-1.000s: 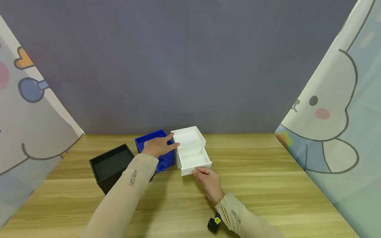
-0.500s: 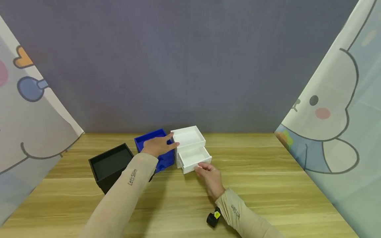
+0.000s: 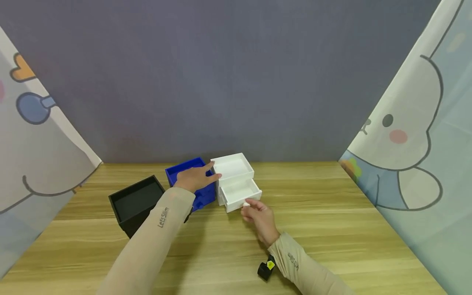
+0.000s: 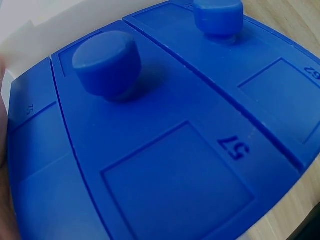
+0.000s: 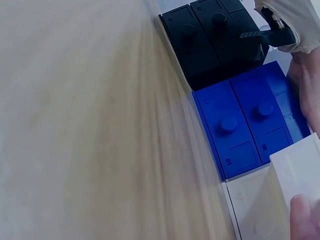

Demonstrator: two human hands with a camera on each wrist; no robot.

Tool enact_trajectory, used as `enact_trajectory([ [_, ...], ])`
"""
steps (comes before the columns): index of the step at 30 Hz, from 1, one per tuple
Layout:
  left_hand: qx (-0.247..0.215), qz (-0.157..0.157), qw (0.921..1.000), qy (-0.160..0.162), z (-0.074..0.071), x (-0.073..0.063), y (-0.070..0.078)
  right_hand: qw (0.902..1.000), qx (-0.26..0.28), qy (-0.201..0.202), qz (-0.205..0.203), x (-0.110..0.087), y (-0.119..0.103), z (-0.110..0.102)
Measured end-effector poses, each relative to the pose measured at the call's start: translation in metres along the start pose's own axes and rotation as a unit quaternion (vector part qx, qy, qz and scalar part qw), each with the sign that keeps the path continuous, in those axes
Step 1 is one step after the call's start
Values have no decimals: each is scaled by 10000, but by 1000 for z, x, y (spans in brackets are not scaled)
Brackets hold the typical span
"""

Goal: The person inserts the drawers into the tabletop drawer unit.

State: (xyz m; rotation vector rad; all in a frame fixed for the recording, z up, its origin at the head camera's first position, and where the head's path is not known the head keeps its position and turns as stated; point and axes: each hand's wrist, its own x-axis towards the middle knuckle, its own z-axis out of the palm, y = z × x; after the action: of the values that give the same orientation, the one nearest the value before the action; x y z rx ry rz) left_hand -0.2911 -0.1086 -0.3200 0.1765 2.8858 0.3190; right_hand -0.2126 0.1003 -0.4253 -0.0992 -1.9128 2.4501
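Note:
In the head view, a white drawer box [image 3: 232, 167] with a tray-like top stands near the wall. Its upper drawer [image 3: 239, 191] is pulled partway out and looks empty. My right hand [image 3: 260, 217] pinches the small white knob [image 3: 246, 204] on that drawer's front between thumb and forefinger. Spread straight, the thumb and forefinger of my left hand [image 3: 193, 178] touch the white box's left side; the other fingers are hidden. Below that hand stands a blue drawer box [image 3: 204, 197], whose round knobs [image 4: 107, 64] show in the left wrist view.
A black drawer box [image 3: 137, 199] stands left of the blue one, partly behind my left sleeve. Wood-patterned tabletop [image 3: 313, 205] extends to the right and in front. A grey wall [image 3: 236, 82] rises behind, with cartoon-printed cloths at both sides.
The white drawer has slid slightly inward, with my right hand moving along at its knob. My left hand stays at the white box.

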Motion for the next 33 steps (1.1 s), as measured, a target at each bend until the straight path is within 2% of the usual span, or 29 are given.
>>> enact_trajectory([
  [7, -4, -7, 10000, -25, 2, -1, -3, 9998, 79, 74, 135, -2, 3, 2],
  [22, 84, 24, 10000, 10, -1, -1, -1, 10000, -64, 14, 56, 11, 0, 12],
  [33, 111, 22, 9999, 2, 0, -2, 4, 9999, 121, -29, 0, 18, -2, 10],
])
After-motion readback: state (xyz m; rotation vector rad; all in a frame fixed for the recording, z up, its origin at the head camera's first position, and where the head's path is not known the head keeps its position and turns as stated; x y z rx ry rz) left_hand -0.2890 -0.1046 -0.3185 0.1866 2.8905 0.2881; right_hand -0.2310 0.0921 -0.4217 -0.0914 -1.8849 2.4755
